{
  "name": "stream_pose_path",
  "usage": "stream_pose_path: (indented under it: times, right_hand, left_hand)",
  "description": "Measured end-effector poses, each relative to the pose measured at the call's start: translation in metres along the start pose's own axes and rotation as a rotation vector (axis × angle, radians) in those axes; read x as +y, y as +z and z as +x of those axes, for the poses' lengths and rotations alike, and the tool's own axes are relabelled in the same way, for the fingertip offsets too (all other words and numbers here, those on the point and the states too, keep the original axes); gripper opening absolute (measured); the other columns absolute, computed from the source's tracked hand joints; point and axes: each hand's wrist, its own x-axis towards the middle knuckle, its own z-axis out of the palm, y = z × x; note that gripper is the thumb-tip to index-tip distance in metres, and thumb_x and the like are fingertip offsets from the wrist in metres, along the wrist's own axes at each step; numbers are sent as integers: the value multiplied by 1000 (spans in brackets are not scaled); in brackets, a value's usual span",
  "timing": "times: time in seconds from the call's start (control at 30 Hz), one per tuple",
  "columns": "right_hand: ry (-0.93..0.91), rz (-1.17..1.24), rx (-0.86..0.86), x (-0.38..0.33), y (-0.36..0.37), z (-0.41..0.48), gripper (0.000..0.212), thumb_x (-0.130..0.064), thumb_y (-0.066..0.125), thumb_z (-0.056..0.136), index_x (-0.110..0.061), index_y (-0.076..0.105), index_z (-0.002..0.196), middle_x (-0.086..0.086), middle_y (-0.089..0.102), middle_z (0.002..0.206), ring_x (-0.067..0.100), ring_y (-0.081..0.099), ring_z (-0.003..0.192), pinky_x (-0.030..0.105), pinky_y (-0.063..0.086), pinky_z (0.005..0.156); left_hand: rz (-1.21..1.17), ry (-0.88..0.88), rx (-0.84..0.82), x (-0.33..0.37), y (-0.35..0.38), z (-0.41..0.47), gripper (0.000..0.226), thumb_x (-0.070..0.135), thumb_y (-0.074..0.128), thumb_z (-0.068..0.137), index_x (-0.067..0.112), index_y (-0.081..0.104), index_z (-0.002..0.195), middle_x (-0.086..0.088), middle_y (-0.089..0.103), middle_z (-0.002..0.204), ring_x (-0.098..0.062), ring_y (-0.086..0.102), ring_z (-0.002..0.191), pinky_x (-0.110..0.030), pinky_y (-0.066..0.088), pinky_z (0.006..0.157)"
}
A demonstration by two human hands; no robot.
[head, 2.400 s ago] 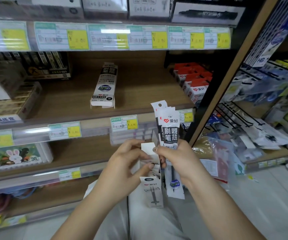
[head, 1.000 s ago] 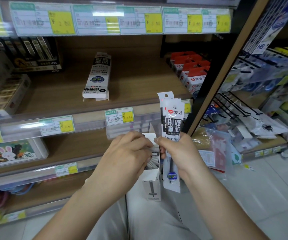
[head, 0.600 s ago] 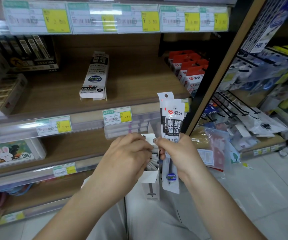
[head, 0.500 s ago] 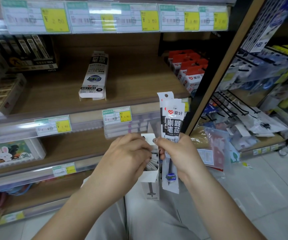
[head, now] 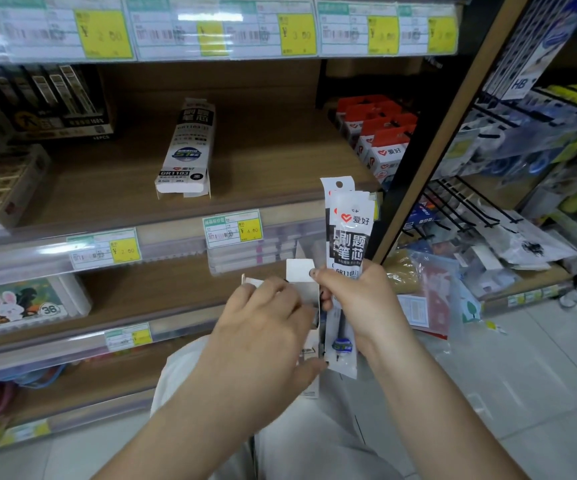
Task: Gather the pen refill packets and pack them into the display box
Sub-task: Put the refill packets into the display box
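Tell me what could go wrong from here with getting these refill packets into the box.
1. The right hand pinches several refill packets at mid-length, tops fanned; one may slip out and drop to the floor.
2. The left hand covers much of the display box, and its raised flap stands beside the packets; their lower ends could snag on flap or fingers.
3. The box is held in the air, so it may tilt when pushed.

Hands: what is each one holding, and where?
The right hand grips the packets around their middle. The left hand holds the box around its upper part.
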Motion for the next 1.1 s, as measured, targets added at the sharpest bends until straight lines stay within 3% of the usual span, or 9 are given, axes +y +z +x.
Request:
stream_pose_path:
  times: [0.13,0.37,0.47,0.63,0.8,0.9,1.0,1.1]
  right_hand:
    - [6,1,-17,-1,0,-4,31,2,62,81,-13,53,56,-2,50,44,8,44,38,19,39,43]
    - [26,36,-10,1,-5,-3,30,1,62,81,-13,56,56,-1,52,45,11,45,41,24,40,48]
    - [12,12,1,1,-8,-2,28,1,63,81,-13,56,57,-4,52,43,10,45,40,23,39,48]
    - [-13,-33,9,-10,-13,0,18,-2,66,81,-10,60,66,-4,56,46,10,50,44,24,43,49]
    - [-260,440,197,-56,-25,-10,12,-11,60,86,-13,58,75,-6,60,51,6,58,49,20,49,53]
    - [-290,730,90,-71,-21,-11,14,-15,51,90,-11,56,77,-6,62,56,7,62,54,21,51,56]
    - [-191,748,-17,-64,-6,-7,14,-16,50,89,-11,55,77,-4,63,57,8,63,55,20,51,54]
    - [-143,647,11,-50,2,-2,22,-13,51,91,-12,60,71,-2,65,59,10,65,58,22,53,56]
  left_hand:
    - [102,13,73,6,13,2,37,34,83,50,14,64,75,-3,58,77,-28,59,80,-36,29,74]
    - [84,11,67,7,24,3,51,19,87,37,17,58,80,0,64,73,-26,63,87,-34,31,80]
    - [50,81,83,3,29,5,44,12,84,40,19,58,76,3,62,70,-23,62,81,-33,33,87]
    - [-28,131,96,-2,29,4,38,1,71,39,19,56,69,5,55,68,-22,55,71,-26,30,82]
    - [-67,147,81,-3,28,6,41,2,71,37,20,60,71,6,57,69,-21,56,73,-25,30,83]
    - [-86,189,75,-3,27,9,40,3,68,37,20,58,72,6,58,70,-22,56,73,-26,33,80]
    - [-91,205,63,0,23,10,44,1,69,31,20,54,67,5,57,68,-23,57,72,-24,29,78]
    - [-76,196,71,0,21,8,40,0,69,30,19,51,61,4,53,63,-22,53,67,-23,26,71]
